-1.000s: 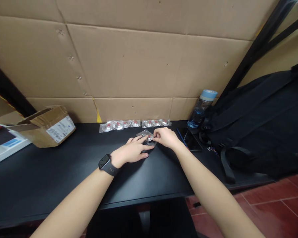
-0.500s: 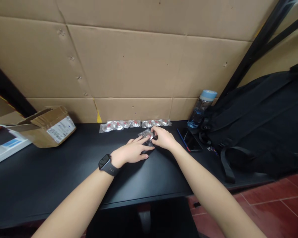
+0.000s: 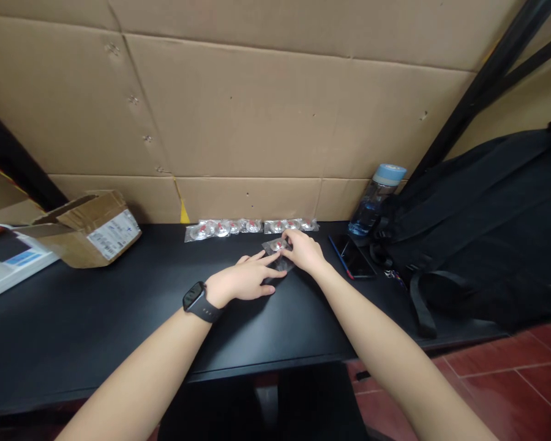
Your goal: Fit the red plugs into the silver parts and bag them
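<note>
A round silver piece with a red mark, in a clear plastic bag, lies on the black table. My right hand pinches the bag's right side between thumb and fingers. My left hand lies low over the table with its fingers spread, its fingertips touching the bag's lower left edge. A dark watch is on my left wrist. Behind the hands, several similar bagged silver pieces stretch in a row along the cardboard wall, with a second group to their right.
An opened cardboard box sits at the left, beside a white object. On the right are a phone, a blue-and-red pen, a water bottle and a black backpack. The cardboard wall closes off the back.
The silver piece has shifted slightly up and right inside or with its bag, uncovering its red mark. My left fingers now rest lower on the bag. The view has tilted a little.
</note>
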Available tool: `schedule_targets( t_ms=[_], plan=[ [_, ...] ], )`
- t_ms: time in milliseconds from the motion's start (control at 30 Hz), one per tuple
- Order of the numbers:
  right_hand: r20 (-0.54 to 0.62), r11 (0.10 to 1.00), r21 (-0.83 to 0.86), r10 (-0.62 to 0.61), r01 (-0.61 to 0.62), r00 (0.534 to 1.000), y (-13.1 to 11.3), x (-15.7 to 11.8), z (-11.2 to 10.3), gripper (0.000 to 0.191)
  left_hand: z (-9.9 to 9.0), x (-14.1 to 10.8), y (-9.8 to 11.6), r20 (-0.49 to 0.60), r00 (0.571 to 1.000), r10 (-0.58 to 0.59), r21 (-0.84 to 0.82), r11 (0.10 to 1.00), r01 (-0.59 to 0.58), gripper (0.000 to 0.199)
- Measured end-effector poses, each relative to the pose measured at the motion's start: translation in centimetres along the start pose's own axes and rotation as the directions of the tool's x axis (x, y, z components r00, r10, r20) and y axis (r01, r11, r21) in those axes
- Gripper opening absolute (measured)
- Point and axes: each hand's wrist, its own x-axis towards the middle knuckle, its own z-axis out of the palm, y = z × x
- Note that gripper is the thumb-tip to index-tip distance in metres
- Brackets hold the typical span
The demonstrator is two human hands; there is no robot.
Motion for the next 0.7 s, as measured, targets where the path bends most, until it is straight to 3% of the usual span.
schedule_targets(
  t_ms=[100, 200, 333, 467, 567, 700],
  plan=[
    [-0.003, 0.999, -0.014, 0.036, -0.036, 0.999, 0.0, 0.1, 0.2, 0.031, 0.2, 0.1, -0.2, -0.005, 1.000, -0.006, -0.002, 1.000, 0.006, 0.054],
    [0.003, 1.000, 0.027, -0.008, 0.007, 1.000, 0.5, 0.2, 0.1, 0.033, 0.1, 0.0, -0.5, -0.056, 0.998, 0.016, 0.027, 1.000, -0.015, 0.052],
    [0.087, 0.947, 0.253, -0.229, 0.200, 0.970, 2.4, 0.6, -0.7, 0.039, -0.7, -0.3, -0.9, -0.226, 0.969, 0.095, 0.065, 0.994, -0.082, 0.041],
    [0.097, 0.884, 0.431, -0.245, 0.182, 0.965, 4.3, 1.1, -1.7, 0.029, -1.3, -0.1, -1.3, -0.373, 0.917, 0.139, 0.012, 0.989, -0.146, 0.047],
    [0.094, 0.890, 0.419, -0.241, 0.182, 0.966, 4.7, 1.2, -1.6, 0.027, -0.8, 0.9, -1.8, -0.495, 0.868, 0.038, -0.033, 0.997, -0.063, 0.051],
    [0.117, 0.882, 0.421, -0.283, 0.210, 0.952, 4.2, 1.2, -1.0, 0.026, 0.3, 2.6, -2.5, -0.576, 0.814, -0.072, -0.035, 0.997, 0.063, 0.026]
  ],
)
